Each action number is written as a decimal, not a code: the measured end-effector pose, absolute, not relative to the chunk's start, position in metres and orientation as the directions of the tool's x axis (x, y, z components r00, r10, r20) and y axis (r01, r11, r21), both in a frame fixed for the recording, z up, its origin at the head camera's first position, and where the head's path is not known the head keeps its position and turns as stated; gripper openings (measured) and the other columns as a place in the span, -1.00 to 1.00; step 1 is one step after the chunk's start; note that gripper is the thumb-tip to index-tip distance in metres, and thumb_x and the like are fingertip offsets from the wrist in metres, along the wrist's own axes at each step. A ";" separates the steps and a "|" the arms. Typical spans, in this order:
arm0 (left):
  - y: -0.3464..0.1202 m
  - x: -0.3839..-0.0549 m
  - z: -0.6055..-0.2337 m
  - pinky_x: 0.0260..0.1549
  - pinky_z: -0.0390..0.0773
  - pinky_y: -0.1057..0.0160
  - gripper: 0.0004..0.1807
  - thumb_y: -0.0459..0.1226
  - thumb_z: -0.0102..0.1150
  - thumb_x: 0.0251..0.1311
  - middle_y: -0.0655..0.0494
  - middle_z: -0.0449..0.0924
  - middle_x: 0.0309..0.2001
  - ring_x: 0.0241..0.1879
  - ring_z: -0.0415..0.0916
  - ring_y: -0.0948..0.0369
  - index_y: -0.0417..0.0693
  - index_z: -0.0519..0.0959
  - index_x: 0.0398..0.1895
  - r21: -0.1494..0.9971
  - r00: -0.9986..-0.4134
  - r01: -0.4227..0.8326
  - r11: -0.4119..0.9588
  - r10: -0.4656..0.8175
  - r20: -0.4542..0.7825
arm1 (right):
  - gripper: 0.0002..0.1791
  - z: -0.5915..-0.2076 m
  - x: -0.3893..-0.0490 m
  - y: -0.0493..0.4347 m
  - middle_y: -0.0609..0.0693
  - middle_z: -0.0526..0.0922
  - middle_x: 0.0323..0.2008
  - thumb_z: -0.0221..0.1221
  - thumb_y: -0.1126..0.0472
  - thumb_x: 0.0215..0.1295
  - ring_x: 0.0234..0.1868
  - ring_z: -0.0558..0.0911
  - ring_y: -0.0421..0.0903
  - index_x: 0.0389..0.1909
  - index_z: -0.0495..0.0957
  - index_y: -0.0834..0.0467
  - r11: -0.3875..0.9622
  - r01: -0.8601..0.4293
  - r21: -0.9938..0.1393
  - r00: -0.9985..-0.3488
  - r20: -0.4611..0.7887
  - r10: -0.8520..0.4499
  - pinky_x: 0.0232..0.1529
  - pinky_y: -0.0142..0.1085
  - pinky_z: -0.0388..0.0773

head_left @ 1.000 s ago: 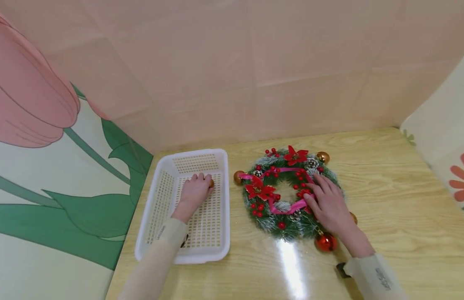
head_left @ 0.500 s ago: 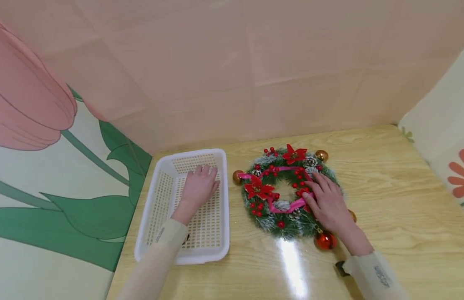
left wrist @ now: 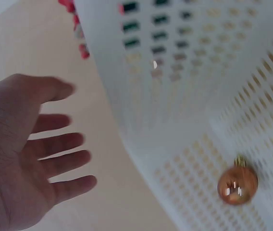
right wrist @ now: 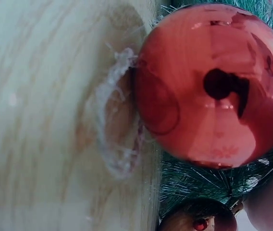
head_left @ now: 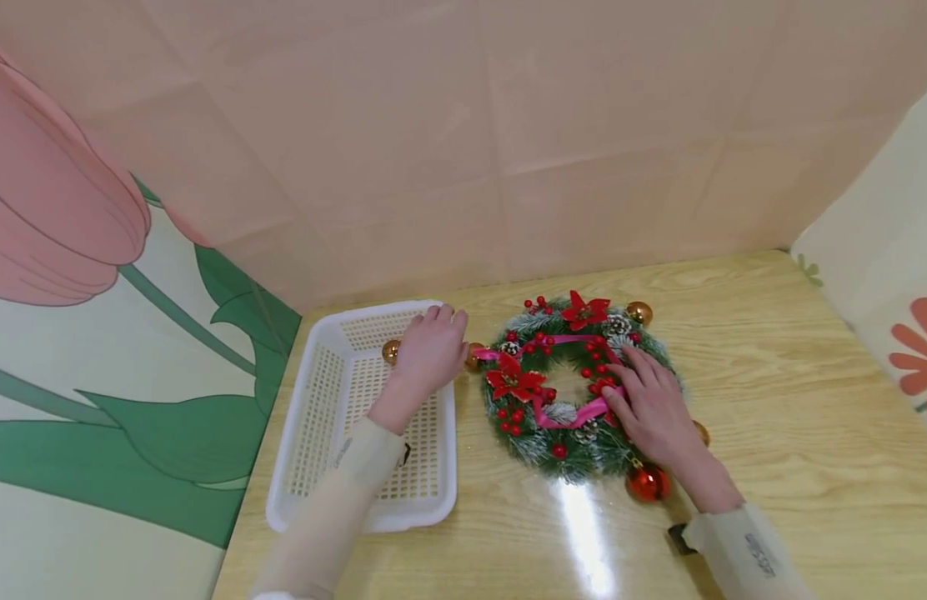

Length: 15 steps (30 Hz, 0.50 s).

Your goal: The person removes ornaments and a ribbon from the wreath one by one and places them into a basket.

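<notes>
Over the right rim of the white plastic basket [head_left: 293,467] hovers my left hand [head_left: 432,346], its fingers spread with nothing between them in the left wrist view. A gold Christmas ball [left wrist: 237,184] lies on the basket's floor near the far end. My right hand [head_left: 653,410] rests on the right side of a green Christmas wreath [head_left: 534,446] decked with red poinsettias, berries, pinecones and pink ribbon. Another gold ball [head_left: 474,357] sits at the wreath's left edge, close to my left fingers. A shiny red ball [right wrist: 218,86] hangs off the near right edge.
Basket and wreath stand side by side on a wooden table [head_left: 779,375]. One more gold ball [head_left: 639,313] is at the wreath's far right. A pink-beige cloth backdrop [head_left: 471,150] rises behind, and a tulip-printed panel [head_left: 171,417] borders the left.
My left hand has let go of the gold ball in the basket and moved right, up to the rim and toward the wreath. My right hand stays on the wreath.
</notes>
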<state>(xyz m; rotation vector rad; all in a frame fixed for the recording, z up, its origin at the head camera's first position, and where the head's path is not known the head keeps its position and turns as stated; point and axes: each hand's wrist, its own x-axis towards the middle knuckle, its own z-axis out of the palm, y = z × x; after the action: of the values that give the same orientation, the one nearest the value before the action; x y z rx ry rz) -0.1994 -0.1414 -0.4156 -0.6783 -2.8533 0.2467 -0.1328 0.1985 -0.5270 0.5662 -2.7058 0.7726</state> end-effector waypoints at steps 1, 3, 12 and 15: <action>-0.137 -0.203 -0.417 0.03 0.56 -0.03 -0.61 -0.09 0.22 0.37 -0.05 0.59 0.03 0.05 0.55 -0.02 -0.09 0.57 0.14 -0.192 -0.885 0.429 0.882 0.454 0.108 | -0.49 -0.527 -0.133 0.199 0.38 0.18 0.48 0.05 0.06 0.60 0.45 0.15 0.41 0.29 0.45 0.39 0.783 -0.436 -0.444 -0.887 0.356 -0.293 0.36 0.33 0.07; -0.130 -0.210 -0.420 0.15 0.49 -0.05 -0.58 -0.09 0.23 0.37 -0.05 0.59 0.06 0.09 0.54 -0.02 -0.09 0.56 0.20 -0.166 -0.897 0.433 0.886 0.442 0.019 | -0.49 -0.527 -0.133 0.200 0.38 0.18 0.48 0.05 0.06 0.60 0.45 0.15 0.41 0.29 0.45 0.38 0.783 -0.436 -0.443 -0.888 0.356 -0.292 0.37 0.34 0.07; -0.113 -0.237 -0.433 0.46 0.07 -0.18 -0.59 -0.19 0.32 0.33 0.06 0.63 0.10 0.13 0.57 0.02 0.05 0.58 0.23 -0.181 -0.891 0.437 0.881 0.397 -0.220 | -0.52 -0.526 -0.131 0.198 0.38 0.19 0.48 0.07 0.06 0.59 0.45 0.15 0.41 0.24 0.49 0.38 0.778 -0.439 -0.448 -0.886 0.359 -0.293 0.33 0.36 0.10; -0.108 -0.244 -0.441 0.47 0.01 -0.21 -0.60 -0.24 0.27 0.34 0.08 0.65 0.09 0.12 0.59 0.04 0.10 0.60 0.23 -0.232 -0.872 0.465 0.854 0.398 -0.286 | -0.52 -0.525 -0.131 0.198 0.37 0.19 0.48 0.07 0.06 0.58 0.46 0.15 0.41 0.24 0.50 0.38 0.779 -0.435 -0.452 -0.889 0.354 -0.291 0.33 0.36 0.09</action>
<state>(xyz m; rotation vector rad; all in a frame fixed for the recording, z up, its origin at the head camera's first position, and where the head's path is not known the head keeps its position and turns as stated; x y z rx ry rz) -0.2444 -0.1081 -0.4415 -0.7657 -3.2440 0.5035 -0.1309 0.1975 -0.5250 0.5643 -2.7073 0.7829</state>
